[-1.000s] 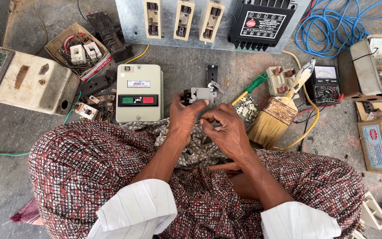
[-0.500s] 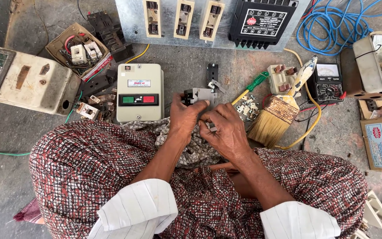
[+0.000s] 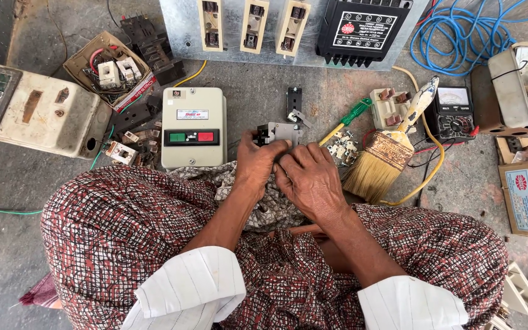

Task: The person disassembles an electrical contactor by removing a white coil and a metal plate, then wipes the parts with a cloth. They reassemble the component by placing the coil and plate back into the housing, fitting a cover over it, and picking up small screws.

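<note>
- Head view, change: the left hand [image 3: 258,164] and the right hand [image 3: 310,178] sit closer together than a second ago, now touching over the lap; the camera has also drawn in slightly.
- Head view, grip: the left fingers [image 3: 274,146] are clamped on the near edge of a small grey switch part [image 3: 278,132]. The right fingers are curled together beside them; what they pinch is hidden, so I cannot tell.
- Head view, location: the grey switch part lies at the middle of the floor, just beyond the knees, touching the left fingertips.
- Judgement: the tighter grouping suggests fine work on this part is under way.
- Head view, left side: a cream starter box [image 3: 194,126] with green and red buttons stands just left of the hands; a worn cream casing [image 3: 35,110] lies far left.
- Head view, right side: a paintbrush [image 3: 387,153] and a green-handled screwdriver [image 3: 344,121] lie near; a black meter [image 3: 453,113] sits further right.
- Head view, far side: a grey panel [image 3: 184,30] and blue cable [image 3: 459,36].
- Obstruction: loose screws [image 3: 341,148] crowd the right hand's side.
</note>
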